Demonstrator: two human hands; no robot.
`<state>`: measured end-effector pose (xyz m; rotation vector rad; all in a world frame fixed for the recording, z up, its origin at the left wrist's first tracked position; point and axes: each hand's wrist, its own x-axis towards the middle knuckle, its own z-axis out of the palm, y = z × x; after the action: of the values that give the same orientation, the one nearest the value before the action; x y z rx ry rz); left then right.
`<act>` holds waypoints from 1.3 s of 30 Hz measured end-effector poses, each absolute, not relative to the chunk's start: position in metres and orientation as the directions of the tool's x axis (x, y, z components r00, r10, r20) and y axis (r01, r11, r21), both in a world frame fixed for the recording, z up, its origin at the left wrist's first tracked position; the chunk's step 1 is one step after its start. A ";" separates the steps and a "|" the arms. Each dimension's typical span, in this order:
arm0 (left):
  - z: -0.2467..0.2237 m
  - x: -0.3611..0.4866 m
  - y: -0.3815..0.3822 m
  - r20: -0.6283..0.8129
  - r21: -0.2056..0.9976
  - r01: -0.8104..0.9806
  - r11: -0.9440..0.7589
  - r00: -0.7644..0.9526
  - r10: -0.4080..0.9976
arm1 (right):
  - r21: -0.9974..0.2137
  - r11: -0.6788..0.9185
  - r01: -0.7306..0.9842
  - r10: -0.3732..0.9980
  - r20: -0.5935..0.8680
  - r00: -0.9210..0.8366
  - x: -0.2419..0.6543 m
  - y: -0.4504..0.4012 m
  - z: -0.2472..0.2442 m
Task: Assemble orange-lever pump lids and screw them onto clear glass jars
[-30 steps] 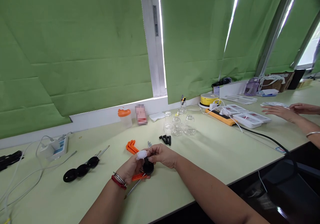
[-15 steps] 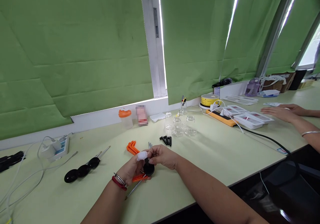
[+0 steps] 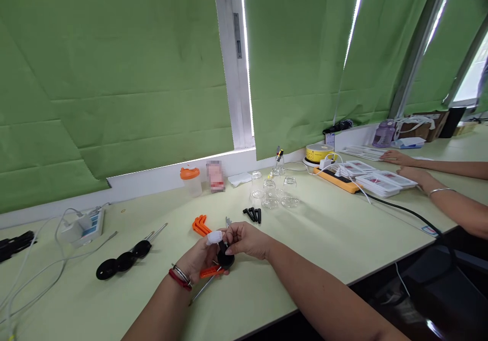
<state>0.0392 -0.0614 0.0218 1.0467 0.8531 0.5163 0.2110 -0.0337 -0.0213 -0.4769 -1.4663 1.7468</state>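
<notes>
Black round-ended piece (image 3: pixel 226 262) up between both hands, above near part of bench (image 3: pixel 324 239). Wrapped by curled fingers of left hand (image 3: pixel 199 257), white covering (image 3: pixel 214 237) on thumb; pinched at upper end by right hand (image 3: pixel 247 240), thumb against fingers. Orange strip (image 3: pixel 209 271) and thin metal rod (image 3: pixel 200 291) just beneath. Farther off: bent orange pieces (image 3: pixel 201 224), short black tubes (image 3: pixel 253 215), clear jars (image 3: pixel 270 198). Over left: three black discs (image 3: pixel 125 261) in row.

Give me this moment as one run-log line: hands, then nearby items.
left hand: holding black round part | right hand: fingertips on same part | nearby: orange bent pieces, short black pieces, clear containers
</notes>
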 end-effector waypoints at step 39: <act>0.022 0.039 -0.062 -0.346 0.913 0.031 0.407 0.586 0.733 | -0.947 -0.013 -0.322 0.759 0.200 -0.620 0.210 -0.033 -0.021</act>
<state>0.0392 -0.0618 0.0219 1.0749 0.8522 0.5176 0.2103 -0.0330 -0.0215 -0.4761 -1.4766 1.7418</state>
